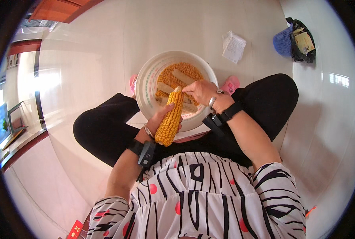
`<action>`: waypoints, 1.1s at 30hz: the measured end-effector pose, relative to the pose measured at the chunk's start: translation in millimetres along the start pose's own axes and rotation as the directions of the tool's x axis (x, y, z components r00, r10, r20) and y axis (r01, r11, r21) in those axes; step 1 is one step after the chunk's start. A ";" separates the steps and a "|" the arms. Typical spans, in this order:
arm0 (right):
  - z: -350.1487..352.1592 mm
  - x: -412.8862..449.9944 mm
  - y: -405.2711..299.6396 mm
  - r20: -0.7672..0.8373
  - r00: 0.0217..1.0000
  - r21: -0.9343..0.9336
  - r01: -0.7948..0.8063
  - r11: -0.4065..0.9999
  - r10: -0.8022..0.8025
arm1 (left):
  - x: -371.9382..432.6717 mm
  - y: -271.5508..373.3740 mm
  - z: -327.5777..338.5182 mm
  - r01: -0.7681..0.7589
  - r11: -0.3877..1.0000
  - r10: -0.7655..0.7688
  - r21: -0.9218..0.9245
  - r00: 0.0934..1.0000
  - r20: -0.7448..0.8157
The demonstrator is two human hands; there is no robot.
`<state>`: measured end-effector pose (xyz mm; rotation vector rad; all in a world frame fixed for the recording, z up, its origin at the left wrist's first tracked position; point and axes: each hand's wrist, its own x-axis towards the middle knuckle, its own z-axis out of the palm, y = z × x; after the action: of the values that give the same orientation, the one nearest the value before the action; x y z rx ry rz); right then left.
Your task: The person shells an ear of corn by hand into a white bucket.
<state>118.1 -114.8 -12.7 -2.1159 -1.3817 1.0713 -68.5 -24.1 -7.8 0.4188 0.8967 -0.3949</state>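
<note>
My left hand (pixel 157 119) is wrapped around the lower part of an ear of yellow dried corn (pixel 170 121), held tilted with its pale tip away from me. Curled fingers of my right hand (pixel 204 92) touch the side of the ear close to that tip; whether they pinch any kernels is too small to tell. Below both hands stands a white plastic basin (pixel 145 78) with a printed pattern inside. Loose corn kernels (pixel 177 67) cover part of its bottom. Several stripped corncobs (pixel 183 77) lie on them, some partly hidden by the hands and the ear.
My bent knees flank the basin, with pink slippers (pixel 231 84) beside it. A folded paper with writing (pixel 234 47) lies on the tiled floor (pixel 90 59). A blue mesh wastebasket (pixel 282 42) with a black liner stands far right. Wooden furniture (pixel 56 10) is at upper left.
</note>
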 end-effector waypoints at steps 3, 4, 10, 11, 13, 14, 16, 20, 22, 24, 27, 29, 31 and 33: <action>-2.5 4.3 7.3 0.093 0.996 -0.019 -0.010 1.000 0.012 | 2.0 -0.9 -1.0 0.030 0.999 -0.030 -0.025 0.999 0.016; -2.3 5.7 10.2 0.125 0.992 -0.037 -0.023 0.999 0.028 | 2.3 -0.6 -1.5 0.038 0.999 -0.037 -0.017 0.999 0.034; -4.7 4.7 13.0 0.119 0.993 0.040 -0.011 0.999 0.006 | 1.8 0.8 -2.8 0.027 0.997 -0.018 -0.075 0.994 0.112; -7.4 4.4 9.9 0.124 0.992 0.040 -0.011 0.999 0.006 | 2.3 0.6 -3.3 0.028 0.996 -0.019 -0.080 0.994 0.111; -10.0 3.6 6.0 0.172 0.984 0.013 -0.057 0.998 0.054 | 4.0 -0.6 -4.2 0.021 0.997 -0.013 -0.074 0.993 0.116; -8.8 4.0 6.1 0.175 0.983 0.013 -0.058 0.998 0.055 | 4.4 -0.9 -5.3 0.022 0.997 -0.014 -0.076 0.993 0.116; -7.1 5.2 7.2 0.145 0.989 -0.022 -0.007 1.000 0.010 | 4.0 -0.5 -7.0 0.052 0.995 -0.045 -0.083 0.995 0.087; -7.3 13.0 16.8 0.247 0.969 -0.040 -0.007 0.999 0.017 | 3.6 0.6 -5.4 0.114 0.990 -0.107 -0.080 0.990 0.095; -7.2 17.0 17.6 0.284 0.959 -0.064 0.017 0.998 0.002 | 2.0 1.4 -5.8 0.112 0.993 -0.108 -0.038 0.991 0.084; -2.8 17.7 19.1 0.254 0.967 -0.044 0.019 0.999 -0.008 | 2.0 2.5 -4.6 0.096 0.995 -0.093 -0.039 0.993 0.071; -3.5 15.0 13.8 0.223 0.975 -0.016 0.007 1.000 -0.004 | 4.0 0.9 -4.1 0.074 0.996 -0.071 -0.057 0.996 0.060; -2.1 15.3 11.0 0.227 0.974 -0.004 -0.004 1.000 0.005 | 4.2 0.4 -6.3 0.067 0.995 -0.063 -0.078 0.996 0.056; 0.6 15.4 12.6 0.183 0.983 0.002 0.013 1.000 -0.014 | 5.7 0.7 -9.1 0.065 0.993 -0.058 -0.097 0.995 0.076; -2.6 13.3 9.9 0.187 0.982 0.015 0.009 1.000 -0.012 | 6.3 0.5 -9.7 0.069 0.991 -0.059 -0.112 0.994 0.092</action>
<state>128.9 -106.9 -22.9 -2.0383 -1.4624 1.2998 -71.1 -19.7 -18.2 0.2652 0.8436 -0.4153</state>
